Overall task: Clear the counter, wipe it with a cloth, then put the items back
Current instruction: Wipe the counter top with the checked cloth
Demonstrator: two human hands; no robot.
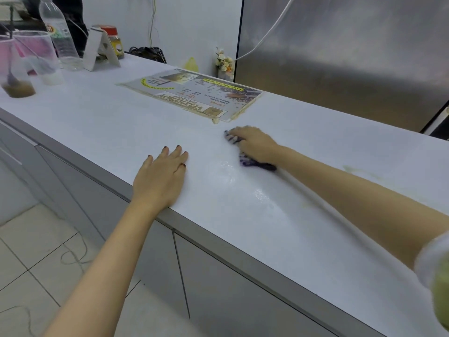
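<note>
My right hand [255, 144] presses a purple and white cloth [252, 162] flat on the white counter [279, 215], just in front of a taped-down menu sheet [194, 94]. Wet streaks [243, 181] shine on the surface behind the cloth. My left hand [162, 177] rests flat on the counter near its front edge, fingers straight, holding nothing. At the far left stand two plastic cups [31, 57], a clear water bottle [60, 32], a folded card stand [99, 48] and a jar with a red lid [113, 38].
A steel fridge wall [340, 57] rises behind the counter on the right, with a small flower vase [224, 63] beside it. A faint yellowish stain [359, 171] marks the counter at the right. Grey cabinets [218, 288] and tiled floor [36, 263] lie below.
</note>
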